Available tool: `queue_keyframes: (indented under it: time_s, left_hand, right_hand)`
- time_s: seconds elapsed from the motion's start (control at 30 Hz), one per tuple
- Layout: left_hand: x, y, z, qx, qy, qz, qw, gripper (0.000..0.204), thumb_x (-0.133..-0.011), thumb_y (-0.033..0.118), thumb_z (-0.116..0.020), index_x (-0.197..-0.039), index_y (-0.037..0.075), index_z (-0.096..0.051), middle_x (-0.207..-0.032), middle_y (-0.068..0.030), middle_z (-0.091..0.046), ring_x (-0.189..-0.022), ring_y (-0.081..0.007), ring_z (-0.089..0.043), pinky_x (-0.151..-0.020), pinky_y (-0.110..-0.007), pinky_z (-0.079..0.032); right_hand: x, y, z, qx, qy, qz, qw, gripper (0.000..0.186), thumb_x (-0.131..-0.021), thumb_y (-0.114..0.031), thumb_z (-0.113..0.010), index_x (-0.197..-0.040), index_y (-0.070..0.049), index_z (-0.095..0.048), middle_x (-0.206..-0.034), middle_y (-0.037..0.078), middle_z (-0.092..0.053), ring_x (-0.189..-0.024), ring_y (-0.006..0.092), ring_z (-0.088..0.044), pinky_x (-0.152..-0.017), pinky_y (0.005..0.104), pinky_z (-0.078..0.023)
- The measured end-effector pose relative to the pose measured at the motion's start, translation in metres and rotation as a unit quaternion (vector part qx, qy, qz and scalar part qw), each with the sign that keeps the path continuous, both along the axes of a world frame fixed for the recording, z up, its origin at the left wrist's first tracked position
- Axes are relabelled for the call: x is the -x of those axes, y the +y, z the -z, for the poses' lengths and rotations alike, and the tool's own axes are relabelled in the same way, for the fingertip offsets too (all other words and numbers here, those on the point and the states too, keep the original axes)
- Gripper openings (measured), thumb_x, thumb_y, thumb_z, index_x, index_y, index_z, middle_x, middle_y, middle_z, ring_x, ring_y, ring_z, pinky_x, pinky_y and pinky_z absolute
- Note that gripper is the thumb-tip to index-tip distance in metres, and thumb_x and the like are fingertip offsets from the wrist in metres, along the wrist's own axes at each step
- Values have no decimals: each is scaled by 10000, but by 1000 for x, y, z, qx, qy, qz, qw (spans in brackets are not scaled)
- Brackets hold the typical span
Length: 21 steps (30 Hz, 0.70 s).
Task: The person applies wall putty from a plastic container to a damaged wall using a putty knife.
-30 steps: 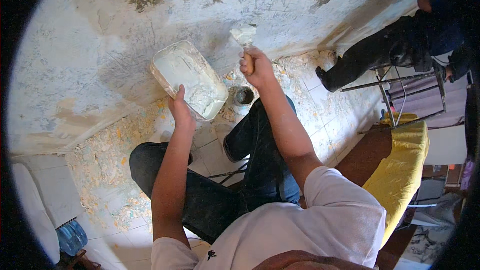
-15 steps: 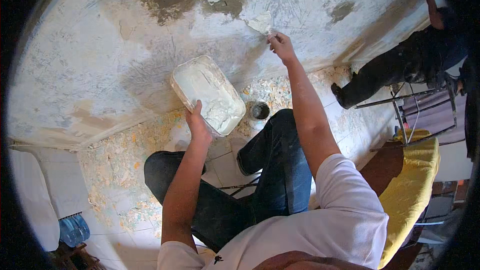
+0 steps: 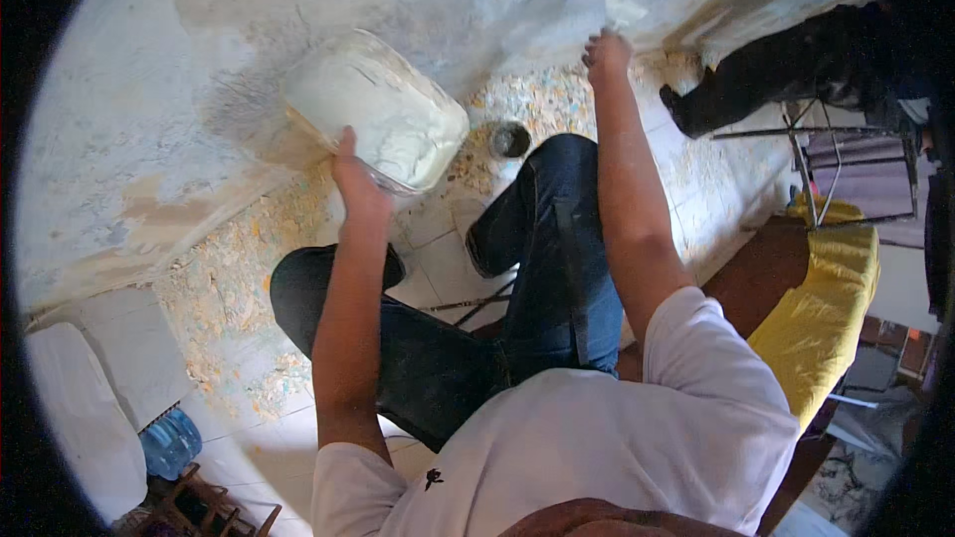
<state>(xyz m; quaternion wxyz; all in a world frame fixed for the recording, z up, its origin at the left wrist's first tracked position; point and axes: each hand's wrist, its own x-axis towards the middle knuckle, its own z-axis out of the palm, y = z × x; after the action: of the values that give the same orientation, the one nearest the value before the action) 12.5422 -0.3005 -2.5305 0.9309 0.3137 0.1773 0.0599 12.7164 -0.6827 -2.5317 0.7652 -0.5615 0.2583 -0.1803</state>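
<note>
My left hand [image 3: 360, 179] grips the near edge of a white rectangular tub [image 3: 464, 127], thumb over the rim. The tub tilts in front of the wall, and smooth whitish putty [image 3: 363, 109] fills much of it. Up and to the right, my right hand [image 3: 608, 55] is closed around a putty knife [image 3: 625, 10], its handle mostly hidden by the fingers. Pale putty covers the blade, which is blurred and near the wall; whether it touches cannot be told. The wall [image 3: 219, 50] is patchy, with white, grey and brown areas.
A small round can [image 3: 510, 140] stands by my knee on a floor littered with paint flakes [image 3: 239, 308]. At right are another person's dark-clothed leg [image 3: 776, 70], a metal frame [image 3: 836, 169] and a yellow cloth [image 3: 831, 308]. A blue plastic bottle [image 3: 171, 445] lies at lower left.
My right hand with the putty knife has swung right and a little up. The tub in my left hand has shifted up and left in the picture, as the whole view moved too.
</note>
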Motion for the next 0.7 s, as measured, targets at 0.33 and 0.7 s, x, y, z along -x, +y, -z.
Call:
queue_keyframes:
  time_s: [0.33,0.7]
  left_hand:
    - [-17,-77,-10,-102,73,-40,991,535,-949,367,-431,-1383,55,-405,-1393,-143,-457,-1277,-334,-439,-1081,-528,-325]
    - [-91,-211,40,-134,81,-133,979,625,-900,365,-407,-1430,41,-334,-1485,-199,-296,-1374,-424,-261,-1076,-679,-208]
  right_hand:
    - [50,87,-31,-185,-58,-42,980,403,-944,-149,-464,-1330,-135,-348,-916,88,-536,-647,171,-510,-549,315,-474]
    - [11,-9,8,104,-258,-134,951,445,-872,-67,-511,-1277,43,-363,-980,272,-584,-944,442,-578,-831,499,-443]
